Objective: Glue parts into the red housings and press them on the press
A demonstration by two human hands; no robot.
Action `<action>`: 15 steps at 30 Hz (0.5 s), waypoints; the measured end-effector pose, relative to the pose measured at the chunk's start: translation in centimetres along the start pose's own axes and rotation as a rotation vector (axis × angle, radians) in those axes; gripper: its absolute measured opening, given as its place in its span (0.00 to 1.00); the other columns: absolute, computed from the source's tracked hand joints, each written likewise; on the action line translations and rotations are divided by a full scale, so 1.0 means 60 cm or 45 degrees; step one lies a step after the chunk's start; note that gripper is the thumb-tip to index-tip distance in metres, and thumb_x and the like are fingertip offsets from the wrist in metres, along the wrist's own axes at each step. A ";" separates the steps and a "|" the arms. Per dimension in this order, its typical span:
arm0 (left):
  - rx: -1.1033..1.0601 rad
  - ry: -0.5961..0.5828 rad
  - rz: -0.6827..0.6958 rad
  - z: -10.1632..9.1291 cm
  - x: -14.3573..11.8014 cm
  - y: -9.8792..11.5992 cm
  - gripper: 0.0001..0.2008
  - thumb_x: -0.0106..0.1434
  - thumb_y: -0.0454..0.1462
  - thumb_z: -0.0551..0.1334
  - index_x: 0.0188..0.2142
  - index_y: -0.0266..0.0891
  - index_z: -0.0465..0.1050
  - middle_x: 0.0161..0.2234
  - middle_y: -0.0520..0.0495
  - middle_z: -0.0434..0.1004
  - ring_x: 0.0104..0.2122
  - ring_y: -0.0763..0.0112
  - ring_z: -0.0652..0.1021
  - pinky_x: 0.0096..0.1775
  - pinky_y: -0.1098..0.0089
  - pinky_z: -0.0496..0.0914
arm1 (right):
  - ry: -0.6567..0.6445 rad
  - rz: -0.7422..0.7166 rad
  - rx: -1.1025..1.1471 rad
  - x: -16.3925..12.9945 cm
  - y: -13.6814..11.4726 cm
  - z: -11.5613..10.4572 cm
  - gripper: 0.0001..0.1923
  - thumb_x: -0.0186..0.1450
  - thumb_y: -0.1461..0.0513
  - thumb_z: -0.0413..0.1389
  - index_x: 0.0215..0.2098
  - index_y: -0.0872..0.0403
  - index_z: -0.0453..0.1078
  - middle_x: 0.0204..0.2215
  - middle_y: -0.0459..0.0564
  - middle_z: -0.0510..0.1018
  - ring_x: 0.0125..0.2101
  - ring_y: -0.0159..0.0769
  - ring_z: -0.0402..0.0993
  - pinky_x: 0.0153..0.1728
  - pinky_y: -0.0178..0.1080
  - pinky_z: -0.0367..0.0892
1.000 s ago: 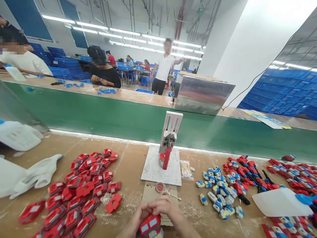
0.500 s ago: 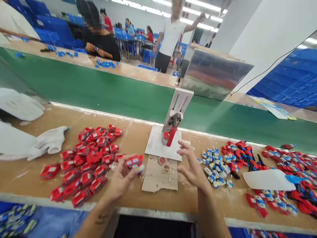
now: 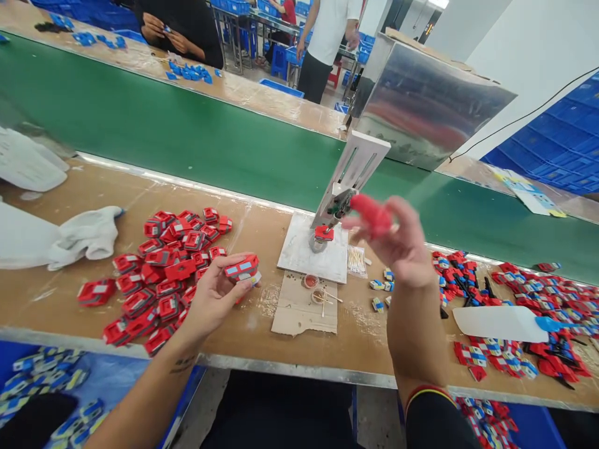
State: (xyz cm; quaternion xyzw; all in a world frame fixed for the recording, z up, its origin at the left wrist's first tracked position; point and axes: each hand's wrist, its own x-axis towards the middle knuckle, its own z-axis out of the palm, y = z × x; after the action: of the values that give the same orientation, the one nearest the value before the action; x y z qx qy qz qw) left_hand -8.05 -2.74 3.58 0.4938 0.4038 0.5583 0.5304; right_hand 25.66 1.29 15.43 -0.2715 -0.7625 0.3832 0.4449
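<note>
My left hand (image 3: pixel 216 293) is closed around a red toy car body (image 3: pixel 242 268) with pale blue windows and a whitish piece at its lower end, held just above the table. Blurred by motion, my right hand (image 3: pixel 397 246) is wrapped about the red handle (image 3: pixel 373 215) of a toggle clamp, which points up and to the right. The clamp (image 3: pixel 340 202) sits on an upright slotted metal bracket (image 3: pixel 358 159) fixed to a white base plate (image 3: pixel 299 252). Below the clamp tip, a red part (image 3: pixel 324 233) rests on a round holder (image 3: pixel 319 245).
Red car bodies (image 3: pixel 163 268) are heaped left. Small white-blue parts (image 3: pixel 381 285) and red pieces (image 3: pixel 543 287) lie right, beside a white scoop (image 3: pixel 496 321). Cardboard (image 3: pixel 287 315) carries small cups (image 3: pixel 311 281) and cotton swabs. A green conveyor (image 3: pixel 196 162) runs behind; a co-worker (image 3: pixel 180 31) sits beyond.
My right hand has gone from open beside the base plate up to the clamp handle, which has swung from hanging down to raised. My left hand still holds the car body. The view has tilted down.
</note>
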 end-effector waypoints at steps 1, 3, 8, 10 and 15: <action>-0.006 -0.008 0.023 0.004 0.003 -0.001 0.20 0.59 0.45 0.77 0.45 0.41 0.75 0.54 0.39 0.82 0.37 0.66 0.86 0.39 0.65 0.84 | 0.113 -0.032 -0.049 0.029 -0.014 -0.012 0.49 0.59 0.31 0.62 0.73 0.31 0.53 0.64 0.48 0.75 0.57 0.44 0.79 0.49 0.47 0.78; -0.012 -0.031 0.059 0.012 0.004 -0.002 0.19 0.59 0.44 0.77 0.44 0.41 0.75 0.53 0.40 0.82 0.37 0.66 0.86 0.39 0.66 0.84 | 0.324 -0.103 -0.134 0.080 -0.035 -0.034 0.52 0.57 0.29 0.61 0.73 0.27 0.48 0.67 0.45 0.73 0.62 0.43 0.75 0.51 0.49 0.76; 0.024 0.026 0.028 0.006 -0.019 -0.007 0.20 0.57 0.46 0.78 0.43 0.41 0.75 0.48 0.42 0.83 0.34 0.66 0.86 0.36 0.66 0.83 | 0.575 -0.075 -0.338 0.051 0.002 -0.029 0.43 0.64 0.32 0.58 0.71 0.36 0.56 0.66 0.50 0.72 0.66 0.46 0.71 0.54 0.50 0.76; 0.053 0.068 -0.011 -0.007 -0.034 -0.009 0.21 0.58 0.47 0.77 0.44 0.41 0.75 0.44 0.44 0.84 0.31 0.66 0.85 0.34 0.67 0.83 | 0.643 0.011 -0.369 -0.009 0.053 -0.004 0.36 0.64 0.37 0.61 0.64 0.41 0.65 0.63 0.53 0.75 0.63 0.47 0.74 0.51 0.48 0.77; 0.087 0.062 -0.044 -0.021 -0.054 -0.006 0.21 0.59 0.46 0.77 0.46 0.43 0.75 0.35 0.48 0.85 0.29 0.62 0.86 0.35 0.64 0.83 | 0.633 0.611 -0.329 -0.082 0.181 0.063 0.25 0.57 0.50 0.68 0.49 0.48 0.71 0.52 0.55 0.81 0.47 0.44 0.78 0.43 0.46 0.75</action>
State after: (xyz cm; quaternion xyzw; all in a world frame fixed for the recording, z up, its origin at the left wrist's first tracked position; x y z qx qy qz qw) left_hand -9.40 -5.84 2.59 0.4909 0.4439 0.5469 0.5128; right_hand 25.35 2.34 2.97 -0.5815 -0.5879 0.2996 0.4760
